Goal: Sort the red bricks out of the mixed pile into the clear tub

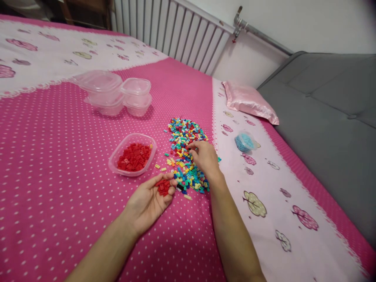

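- The bedspread (73, 156) is pink cloth with white dots, with pale, lace-edged bands of printed trees.
- Dark furniture (70, 13) at the upper left is cut off by the picture's edge and hard to make out.
- Clear plastic tubs (101, 92) with rounded corners stand in two stacks side by side; their see-through walls blur how many there are.
- Nearer, an open clear tub (112, 159) holds a heap of hard, glossy red bricks (133, 157).
- The left hand (148, 205) lies palm up beside that tub, fingers loosely curled around a handful of red pieces (163, 187); its fingertips reach the edge of the mixed pile.
- That pile of small plastic bricks (190, 178), blue, teal, yellow, white and red, spreads on the cloth between the hands, with loose yellow pieces (158, 166) at its left.
- A ribbed white radiator (176, 31) stands behind the bed.
- The right hand (205, 158) is over the pile, thumb and forefinger close together; I cannot tell whether they pinch a piece. Hand and forearm block the pile's right side.
- Further right sit a small clear tub with light-blue pieces (243, 143), a shiny pink pillow (249, 102) and a padded grey headboard (329, 90), cut off at the right.
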Demonstrator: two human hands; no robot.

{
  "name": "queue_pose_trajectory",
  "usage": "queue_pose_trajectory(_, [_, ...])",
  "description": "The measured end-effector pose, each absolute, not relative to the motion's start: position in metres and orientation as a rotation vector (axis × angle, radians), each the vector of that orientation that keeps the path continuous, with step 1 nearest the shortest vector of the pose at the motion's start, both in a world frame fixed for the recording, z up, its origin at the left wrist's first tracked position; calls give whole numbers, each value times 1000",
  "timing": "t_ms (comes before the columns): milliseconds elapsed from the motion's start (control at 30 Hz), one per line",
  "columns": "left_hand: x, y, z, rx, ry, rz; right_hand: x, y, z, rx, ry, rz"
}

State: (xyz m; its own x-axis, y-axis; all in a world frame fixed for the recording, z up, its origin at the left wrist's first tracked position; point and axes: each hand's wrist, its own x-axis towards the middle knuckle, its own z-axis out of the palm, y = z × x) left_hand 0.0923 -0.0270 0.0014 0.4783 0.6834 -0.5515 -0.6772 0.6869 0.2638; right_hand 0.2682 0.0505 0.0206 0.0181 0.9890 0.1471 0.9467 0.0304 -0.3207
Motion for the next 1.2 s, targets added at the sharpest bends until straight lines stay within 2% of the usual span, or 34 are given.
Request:
queue_pose_trajectory(200, [92, -27, 1, 13, 678, 838, 265, 52, 14, -2105, -2016, 151])
queue_pose_trajectory(933, [92, -28, 4, 1, 690, 828, 270, 51, 18, -1969, -2052, 286])
queue_pose_trajectory(1067, [92, -28, 3, 2, 692, 833, 269, 45, 29, -1903, -2036, 380])
queue_pose_trajectory(1200, [93, -28, 3, 0, 684, 845, 267, 34, 45, -1606, -2142, 600])
